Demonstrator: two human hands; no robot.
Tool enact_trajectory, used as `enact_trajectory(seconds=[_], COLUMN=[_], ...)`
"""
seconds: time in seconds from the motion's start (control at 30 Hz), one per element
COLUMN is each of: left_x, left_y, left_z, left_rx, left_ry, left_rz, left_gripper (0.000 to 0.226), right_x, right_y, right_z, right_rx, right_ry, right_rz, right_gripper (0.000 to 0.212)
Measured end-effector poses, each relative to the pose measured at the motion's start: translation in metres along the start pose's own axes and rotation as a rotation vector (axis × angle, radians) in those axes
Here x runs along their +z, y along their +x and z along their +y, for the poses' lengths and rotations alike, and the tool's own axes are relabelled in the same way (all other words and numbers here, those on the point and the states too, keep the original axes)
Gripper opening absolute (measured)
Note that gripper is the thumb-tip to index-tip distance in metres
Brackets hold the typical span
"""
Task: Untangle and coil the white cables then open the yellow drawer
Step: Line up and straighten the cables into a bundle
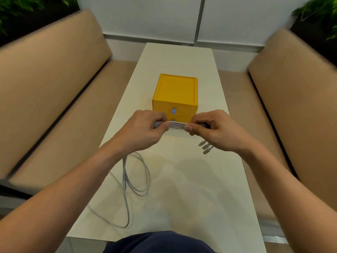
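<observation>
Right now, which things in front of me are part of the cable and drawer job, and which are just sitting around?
Part of the job:
- white cables, gripped as a flat bundle between left hand and right hand, loose loops trailing below
- yellow drawer box, drawers shut

Just sitting around:
- table
- benches
- plants

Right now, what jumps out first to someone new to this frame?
The yellow box sits mid-table, drawers shut. Just in front of it, the left hand and right hand pinch a flat bundle of white cables stretched between them. Their slack loops on the table under the left forearm; plugs dangle below the right hand.
</observation>
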State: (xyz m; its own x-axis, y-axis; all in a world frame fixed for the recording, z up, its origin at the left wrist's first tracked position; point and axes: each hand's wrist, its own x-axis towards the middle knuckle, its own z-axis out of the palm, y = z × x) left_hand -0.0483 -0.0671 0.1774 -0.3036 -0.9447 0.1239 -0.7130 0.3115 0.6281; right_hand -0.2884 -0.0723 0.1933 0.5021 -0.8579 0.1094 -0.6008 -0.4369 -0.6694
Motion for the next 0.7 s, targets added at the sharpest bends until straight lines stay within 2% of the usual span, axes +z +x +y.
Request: enact_trajectory(seconds=[0.17, 0.37, 0.43, 0.57, 0.63, 0.7], left_x=[-0.009, -0.004, -0.003, 0.004, 0.007, 0.005], left_y=[0.001, 0.002, 0.003, 0.005, 0.006, 0.005], left_z=[-0.007, 0.000, 0.007, 0.018, 0.018, 0.020], left_rx=[0.018, 0.014, 0.048, 0.048, 0.042, 0.069], left_ry=[-0.103, 0.084, 0.031, -0.206, -0.226, -0.144], left_rz=[-0.136, -0.143, -0.164, -0.247, -0.216, -0.158], left_gripper=[0.023, 0.028, 0.033, 0.027, 0.028, 0.027], right_x=[-0.004, -0.010, -0.009, -0.011, -0.010, -0.010], right_y=[0.001, 0.004, 0.004, 0.004, 0.003, 0.001], right_z=[0.008, 0.007, 0.006, 0.002, 0.001, 0.002], right_rx=[0.037, 0.042, 0.039, 0.030, 0.039, 0.058], right_ry=[-0.043, -0.020, -0.028, -0.057, -0.082, -0.028], right_rz=[0.018, 0.010, -0.002, -0.010, -0.005, -0.019], right_gripper=[0.028, 0.026, 0.026, 0.030, 0.030, 0.029])
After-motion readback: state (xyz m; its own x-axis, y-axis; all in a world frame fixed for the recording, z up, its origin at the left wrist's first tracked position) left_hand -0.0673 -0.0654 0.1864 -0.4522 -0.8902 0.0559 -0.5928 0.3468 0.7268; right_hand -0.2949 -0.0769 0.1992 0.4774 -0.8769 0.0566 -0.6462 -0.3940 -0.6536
